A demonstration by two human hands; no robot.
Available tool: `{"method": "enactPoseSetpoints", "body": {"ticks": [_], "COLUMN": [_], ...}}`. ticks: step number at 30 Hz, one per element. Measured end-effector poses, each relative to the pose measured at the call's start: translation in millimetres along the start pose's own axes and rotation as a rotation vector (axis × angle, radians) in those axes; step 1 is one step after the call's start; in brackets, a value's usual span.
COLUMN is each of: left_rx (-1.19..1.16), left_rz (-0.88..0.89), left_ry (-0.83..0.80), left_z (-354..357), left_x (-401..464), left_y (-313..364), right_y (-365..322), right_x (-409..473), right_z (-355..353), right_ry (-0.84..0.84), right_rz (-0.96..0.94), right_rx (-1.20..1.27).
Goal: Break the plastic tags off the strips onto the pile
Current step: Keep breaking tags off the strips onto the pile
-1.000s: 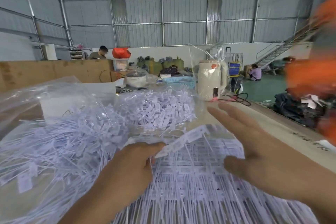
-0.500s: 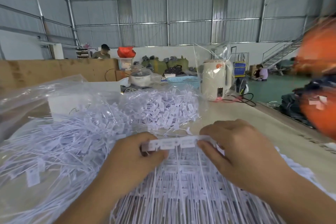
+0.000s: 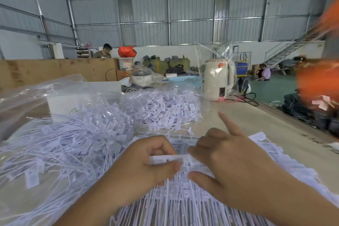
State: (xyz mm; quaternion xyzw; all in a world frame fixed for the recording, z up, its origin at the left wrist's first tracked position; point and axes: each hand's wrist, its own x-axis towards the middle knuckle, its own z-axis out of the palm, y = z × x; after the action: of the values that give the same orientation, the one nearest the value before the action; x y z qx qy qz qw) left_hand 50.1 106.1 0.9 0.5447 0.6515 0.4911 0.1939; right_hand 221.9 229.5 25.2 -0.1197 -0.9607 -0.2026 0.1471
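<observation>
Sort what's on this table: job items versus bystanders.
Job: left hand and right hand pinching a tag strip; stacked strips; loose tag pile.
Bystanders: bagged kettle; blue basket; cooker pot.

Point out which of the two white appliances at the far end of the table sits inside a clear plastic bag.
The tall cream kettle on the right, with the clear bag rising above its lid. The low white cooker to its left has a glass lid and no bag over it.
</observation>
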Motion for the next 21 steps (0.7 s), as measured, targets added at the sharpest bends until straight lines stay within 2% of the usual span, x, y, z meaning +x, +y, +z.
{"method": "enactPoseSetpoints", "body": {"ticks": [7,13,21], "left_rx": [-0.013,-0.032,-0.206], "left_rz": [0.028,0.009,-0.028], "left_ry": [-0.083,0.000,0.291], "left_z": [5.4,10.4,30.8], "left_x": [-3.5,-0.7,4.6], "left_y": [4.3,3.1,3.9], "right_y": [-4.5,-9.1,-23.9], "right_x": [4.8,5.6,7.1], "right_z": [14.9,28.7,23.8], "right_ry": [0.085,0.135,0.265], "right_rz": [-0.084,-0.037,0.107], "right_rx": [0.352,0.674,0.459]}}
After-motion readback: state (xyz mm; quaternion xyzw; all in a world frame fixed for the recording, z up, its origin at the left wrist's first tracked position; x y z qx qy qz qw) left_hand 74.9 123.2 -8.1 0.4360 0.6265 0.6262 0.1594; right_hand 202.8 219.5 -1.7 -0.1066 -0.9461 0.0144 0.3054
